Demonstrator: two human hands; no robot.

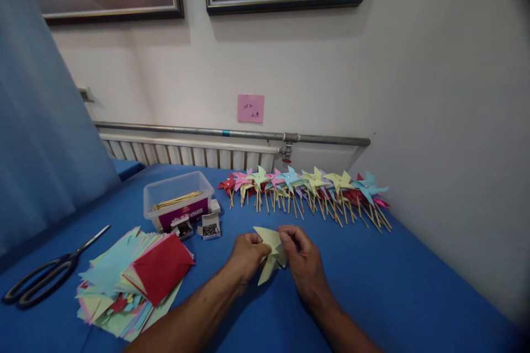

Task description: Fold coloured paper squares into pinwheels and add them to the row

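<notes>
A pale yellow-green paper pinwheel [270, 253], its corners folded in toward the middle, is held up between my two hands over the blue table. My left hand [247, 256] pinches it near the centre, thumb on top of the folds. On the other side, the fingers of my right hand [303, 256] close on its upper right edge. No stick shows on this pinwheel. Just behind my left hand stands a small open box of metal pins [210, 230], with a second small box [182, 228] beside it.
Finished paper pinwheels [314, 179] on sticks lie in a row along the back. A clear plastic tub [178, 182] holds thin wooden sticks [177, 200]. At left are stacked coloured paper squares [111, 265] and black-handled scissors [53, 273]. A wall borders the right side.
</notes>
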